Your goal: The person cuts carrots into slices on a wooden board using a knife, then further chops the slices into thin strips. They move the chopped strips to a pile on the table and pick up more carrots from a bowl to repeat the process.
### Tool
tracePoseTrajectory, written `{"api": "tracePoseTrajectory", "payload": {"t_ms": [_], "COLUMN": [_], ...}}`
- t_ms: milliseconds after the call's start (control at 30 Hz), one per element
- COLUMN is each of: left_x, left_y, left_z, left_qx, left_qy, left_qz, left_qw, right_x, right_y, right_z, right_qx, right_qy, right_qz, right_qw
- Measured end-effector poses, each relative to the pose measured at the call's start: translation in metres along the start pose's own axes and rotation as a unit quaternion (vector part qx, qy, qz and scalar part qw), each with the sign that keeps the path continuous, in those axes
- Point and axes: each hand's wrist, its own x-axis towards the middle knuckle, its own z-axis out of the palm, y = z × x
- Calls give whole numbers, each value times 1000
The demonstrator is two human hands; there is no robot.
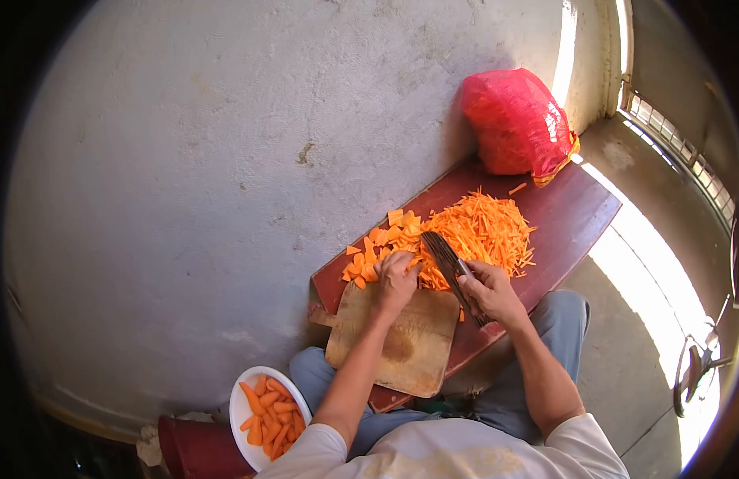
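My right hand [489,291] is wrapped round the handle of a knife [443,254] with a broad dark blade, slanting up and left over the carrot pieces. My left hand [396,281] is curled at the near edge of the carrot slices [368,254]; what its fingers pinch, if anything, is hidden. Right of the slices rises a heap of carrot shreds [485,231], partly behind the blade. Beneath my forearms lies a worn wooden cutting board [417,343] with a short handle at its left and a dark damp patch.
A dark red bench [569,211] carries all this along the wall. On its far end stands a full pink mesh bag [513,120]. A white bowl [240,403] of peeled carrots [269,415] is at lower left, beside a dark red bucket [194,449].
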Motion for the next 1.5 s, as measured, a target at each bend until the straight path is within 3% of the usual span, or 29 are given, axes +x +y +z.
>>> {"api": "tracePoseTrajectory", "payload": {"t_ms": [167, 400, 600, 767, 833, 1000, 1133, 1267, 1500], "left_x": [65, 138, 154, 153, 149, 138, 119, 61, -69], "left_y": [-36, -83, -79, -72, -68, -56, -42, 11, 16], "left_z": [-3, 7, 7, 1, -3, -23, -49, -84, -76], "left_qx": [77, 115, 187, 186, 171, 112, 70, 50, 131], "left_qy": [-44, -202, -277, -275, -260, -181, -129, -164, -147], "left_qz": [-34, -100, -96, -117, -138, -192, -147, -123, -81], "left_qw": [995, 967, 937, 936, 940, 958, 978, 977, 977], "right_x": [0, 4, 6, 5, 7, 5, 9, 4, -3], "right_y": [-4, -1, 3, 3, 10, 3, 14, 1, 7], "right_z": [0, 0, 3, 4, 6, 4, 4, 5, 12], "right_qx": [-8, -27, -54, -79, -82, -152, -136, -131, -153], "right_qy": [8, 2, 1, 3, 17, 12, 18, -12, -47], "right_qz": [11, 23, 5, 8, -25, -8, -14, 27, 20], "right_qw": [1000, 999, 999, 997, 996, 988, 990, 991, 987]}}
